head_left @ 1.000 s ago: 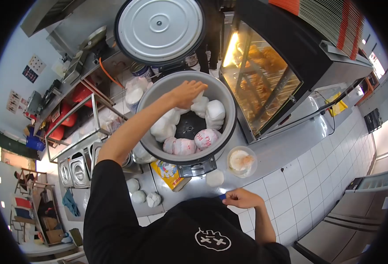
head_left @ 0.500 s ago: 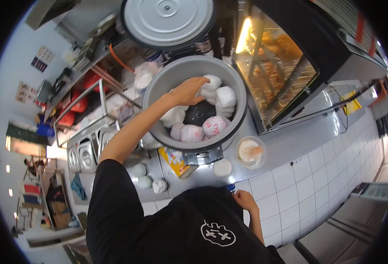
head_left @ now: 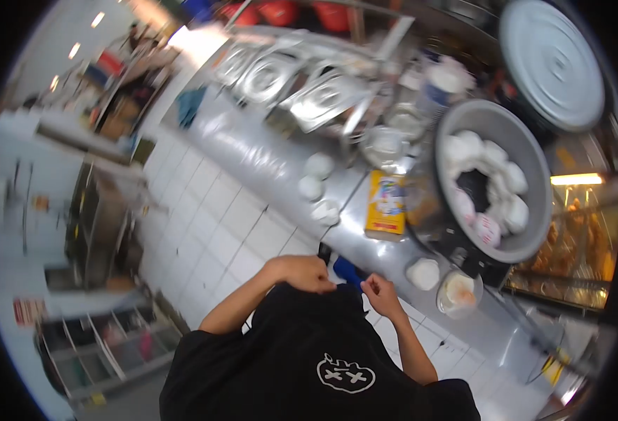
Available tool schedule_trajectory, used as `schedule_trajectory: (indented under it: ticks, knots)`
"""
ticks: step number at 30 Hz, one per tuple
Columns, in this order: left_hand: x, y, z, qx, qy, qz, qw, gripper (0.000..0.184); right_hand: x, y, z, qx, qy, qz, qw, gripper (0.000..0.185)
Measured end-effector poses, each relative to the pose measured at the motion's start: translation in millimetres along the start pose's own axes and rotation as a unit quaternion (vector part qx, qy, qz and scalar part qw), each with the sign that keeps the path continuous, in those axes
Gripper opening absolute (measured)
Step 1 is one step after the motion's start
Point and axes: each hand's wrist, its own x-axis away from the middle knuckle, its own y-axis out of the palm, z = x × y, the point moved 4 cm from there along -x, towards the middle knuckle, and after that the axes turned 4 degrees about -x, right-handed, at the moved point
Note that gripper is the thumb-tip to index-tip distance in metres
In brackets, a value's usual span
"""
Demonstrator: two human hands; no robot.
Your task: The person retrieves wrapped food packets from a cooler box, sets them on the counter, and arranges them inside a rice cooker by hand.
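Observation:
My left hand (head_left: 303,274) is in front of my belly by the black shirt (head_left: 281,372), its fingers curled closed. My right hand (head_left: 382,296) is also closed, a little to the right, at the front of the shirt. What either hand grips, if anything, is hidden. Something blue (head_left: 347,270) shows between and beyond them. On the steel counter to the right stands a large grey pot (head_left: 542,151). White wrapped bundles (head_left: 514,177) ring its inside, and one bundle with red print (head_left: 488,229) lies at the near side.
A yellow box (head_left: 385,203), white round bundles (head_left: 311,188), a lone white bundle (head_left: 422,274) and a clear tub (head_left: 459,293) stand on the counter (head_left: 246,151). Steel pans (head_left: 263,81) sit farther left. The pot's raised lid (head_left: 554,63) and a lit glass cabinet (head_left: 575,238) are right.
My left hand has come out of the pot and down to the front of my shirt, near my right hand. The view has swung left, so the pot now appears farther right.

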Motion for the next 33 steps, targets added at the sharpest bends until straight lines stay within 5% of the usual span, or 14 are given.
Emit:
schedule_trajectory:
  ticks: [2, 5, 7, 9, 13, 16, 18, 21, 23, 25, 26, 28, 31, 33]
  knots:
    - [20.9, 19.7, -72.7, 0.083, -0.098, 0.048, 0.991, 0.048, -21.7, 37.9, -6.7, 0.005, -0.009, -0.106, 0.994, 0.022]
    - [41.0, 48.1, -199.3, 0.252, -0.094, 0.158, 0.95, 0.04, -60.1, 107.1, -16.1, 0.035, -0.016, -0.206, 0.978, 0.021]
    - [44.8, 70.8, -292.3, 0.427, -0.091, 0.238, 0.867, 0.035, -85.7, 155.6, -18.5, 0.076, -0.016, -0.201, 0.977, 0.022]
    - [48.0, 75.0, -366.3, 0.448, -0.162, 0.293, 0.829, 0.032, -107.4, 207.5, -1.6, 0.097, -0.019, -0.157, 0.983, 0.022]
    - [-5.8, 69.2, -528.7, 0.516, -0.15, 0.351, 0.766, 0.038, -138.4, 302.7, 44.0, -0.119, 0.177, -0.102, 0.972, 0.015]
    - [-123.1, 51.0, -668.8, 0.279, -0.124, 0.371, 0.877, 0.047, -145.8, 371.1, 89.8, -0.219, 0.305, 0.014, 0.927, 0.013]
    - [-158.5, 36.0, -682.7, 0.442, -0.183, 0.484, 0.733, 0.059, -142.1, 413.9, 100.2, -0.256, 0.363, 0.022, 0.896, 0.015]
    - [-197.0, -2.5, -670.7, 0.634, 0.022, 0.541, 0.552, 0.044, -134.3, 453.2, 85.9, -0.252, 0.402, 0.021, 0.88, 0.015]
    - [-250.8, 20.9, -690.7, 0.555, -0.05, 0.636, 0.534, 0.03, -131.8, 466.1, 78.3, -0.259, 0.408, 0.009, 0.875, 0.016]
    - [-220.7, 22.6, -669.8, 0.741, -0.116, 0.518, 0.411, 0.041, -126.1, 473.4, 88.6, -0.264, 0.441, 0.04, 0.857, 0.017]
    - [-218.4, 25.5, -655.6, 0.726, -0.195, 0.558, 0.352, 0.049, -130.8, 476.1, 98.4, -0.274, 0.451, 0.051, 0.848, 0.018]
    - [-206.2, 26.0, -657.1, 0.877, 0.049, 0.366, 0.308, 0.063, -158.3, 485.2, 115.7, -0.228, 0.462, 0.009, 0.857, 0.02]
    - [-201.0, -13.1, -658.6, 0.799, -0.103, 0.423, 0.415, 0.071, -224.7, 499.5, 157.1, -0.087, 0.399, -0.096, 0.908, 0.015]
    - [-203.5, -27.1, -672.5, 0.655, -0.264, 0.514, 0.488, 0.075, -273.0, 497.3, 166.0, 0.086, 0.26, -0.144, 0.951, 0.025]
